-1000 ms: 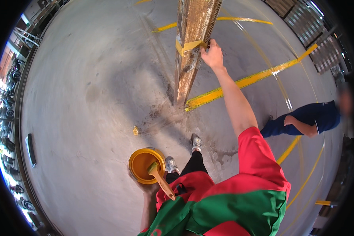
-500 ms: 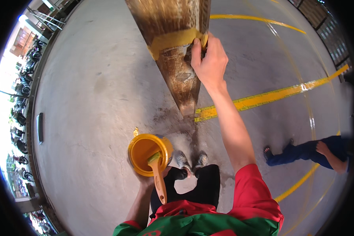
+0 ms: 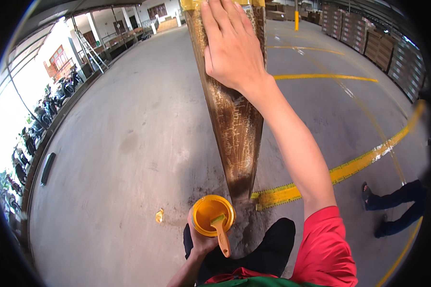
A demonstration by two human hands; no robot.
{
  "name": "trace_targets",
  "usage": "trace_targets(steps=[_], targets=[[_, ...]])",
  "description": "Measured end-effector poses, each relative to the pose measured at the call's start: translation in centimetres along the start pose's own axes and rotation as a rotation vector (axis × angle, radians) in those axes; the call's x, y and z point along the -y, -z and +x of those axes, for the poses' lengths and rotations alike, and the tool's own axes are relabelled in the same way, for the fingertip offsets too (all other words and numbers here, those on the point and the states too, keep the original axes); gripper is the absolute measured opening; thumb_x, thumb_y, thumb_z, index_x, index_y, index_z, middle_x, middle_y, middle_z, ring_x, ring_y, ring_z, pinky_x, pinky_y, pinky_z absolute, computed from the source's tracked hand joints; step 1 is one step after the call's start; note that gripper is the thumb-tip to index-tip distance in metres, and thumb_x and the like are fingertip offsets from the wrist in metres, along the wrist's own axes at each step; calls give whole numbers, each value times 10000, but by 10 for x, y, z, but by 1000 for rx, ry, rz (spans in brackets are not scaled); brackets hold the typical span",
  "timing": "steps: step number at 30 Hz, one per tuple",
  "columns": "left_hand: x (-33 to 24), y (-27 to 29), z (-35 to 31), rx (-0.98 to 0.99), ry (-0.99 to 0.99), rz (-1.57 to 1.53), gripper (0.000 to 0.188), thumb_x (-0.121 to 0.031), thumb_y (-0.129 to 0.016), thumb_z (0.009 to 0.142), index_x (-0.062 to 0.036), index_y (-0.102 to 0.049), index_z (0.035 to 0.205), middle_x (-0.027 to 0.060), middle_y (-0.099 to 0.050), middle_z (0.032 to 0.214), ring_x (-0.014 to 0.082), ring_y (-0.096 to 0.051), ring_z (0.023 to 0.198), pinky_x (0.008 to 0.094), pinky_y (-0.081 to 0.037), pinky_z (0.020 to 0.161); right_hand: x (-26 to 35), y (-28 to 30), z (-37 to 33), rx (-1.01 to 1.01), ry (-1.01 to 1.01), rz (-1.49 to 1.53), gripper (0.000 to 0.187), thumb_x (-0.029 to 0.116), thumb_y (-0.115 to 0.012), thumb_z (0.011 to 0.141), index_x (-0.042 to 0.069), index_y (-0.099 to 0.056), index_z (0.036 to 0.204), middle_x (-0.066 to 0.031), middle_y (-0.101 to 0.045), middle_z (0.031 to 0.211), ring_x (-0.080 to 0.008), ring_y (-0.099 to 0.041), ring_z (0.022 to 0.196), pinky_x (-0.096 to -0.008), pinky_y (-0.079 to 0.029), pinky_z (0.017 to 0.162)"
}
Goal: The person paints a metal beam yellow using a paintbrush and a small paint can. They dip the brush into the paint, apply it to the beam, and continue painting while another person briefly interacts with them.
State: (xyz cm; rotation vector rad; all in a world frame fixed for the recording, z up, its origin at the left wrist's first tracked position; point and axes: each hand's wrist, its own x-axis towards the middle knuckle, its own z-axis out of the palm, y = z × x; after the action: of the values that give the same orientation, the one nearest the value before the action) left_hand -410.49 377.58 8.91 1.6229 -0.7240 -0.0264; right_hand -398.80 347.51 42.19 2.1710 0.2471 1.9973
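Observation:
My left hand (image 3: 203, 243) is wrapped round a yellow paint can (image 3: 195, 221) low in the head view. A paintbrush (image 3: 223, 243) stands in the can, its wooden handle leaning out over the near rim. Straight ahead rises a worn brown pillar (image 3: 237, 143) with a scuffed, streaky surface. Flat against its face lies my right hand (image 3: 232, 55), fingers stretched upward. Its fingertips reach a band of yellow tape (image 3: 191, 5) at the top edge of the view; how far the band goes round is cut off.
A broad yellow floor stripe (image 3: 354, 170) runs right from the pillar's foot. Another person's legs (image 3: 401, 203) show at the right. A yellow scrap (image 3: 160, 215) lies on the floor left of the can. Stacked boxes (image 3: 378, 45) stand far right; motorcycles (image 3: 48, 105) line the left.
My right hand has gone from pinching the tape's right edge to lying flat on the pillar. My view has tilted up, and the can now sits closer to the pillar's foot.

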Motion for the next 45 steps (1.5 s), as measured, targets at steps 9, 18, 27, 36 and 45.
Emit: trace_targets(steps=[9,18,27,36,45], targets=[[13,-17,-8,-9,-14,-109,1104,-174,-1003,595,-60,-293,1433,132,-513,1370,264,-573,1271,435,-457,1107,0,6,-10,78,36,-51,617,148,-607,855,3,-526,1449,-128,-442,1574,-359,-342,1489,-503,-257,1235],[7,-16,-3,31,-3,-37,1098,-163,-1006,587,-69,-273,1399,125,-502,1358,255,-566,1263,419,-459,1100,8,24,-3,97,-234,296,667,75,-610,814,11,-503,1469,-179,-535,1275,-351,-483,1229,-494,-422,1062],[7,-5,-17,-63,-20,-44,1126,-196,-1013,585,-55,-291,1436,123,-506,1367,257,-549,1273,433,-432,1121,25,5,9,169,-413,375,747,31,-565,814,70,-432,1549,-155,-512,1258,-323,-439,1195,-424,-368,1093],[4,-9,-19,-68,-20,-36,1102,-214,-1019,579,-55,-315,1412,120,-522,1351,259,-563,1252,430,-441,1107,16,6,6,171,-421,526,749,12,-564,808,37,-420,1543,-168,-500,1269,-338,-413,1233,-432,-349,1087],[-18,-15,-7,-20,-12,-41,1122,-197,-1024,562,-58,-296,1404,127,-524,1339,255,-562,1254,424,-436,1111,26,68,-17,182,-472,779,653,36,-596,837,19,-495,1482,-157,-542,1162,-305,-532,1068,-355,-465,940]])
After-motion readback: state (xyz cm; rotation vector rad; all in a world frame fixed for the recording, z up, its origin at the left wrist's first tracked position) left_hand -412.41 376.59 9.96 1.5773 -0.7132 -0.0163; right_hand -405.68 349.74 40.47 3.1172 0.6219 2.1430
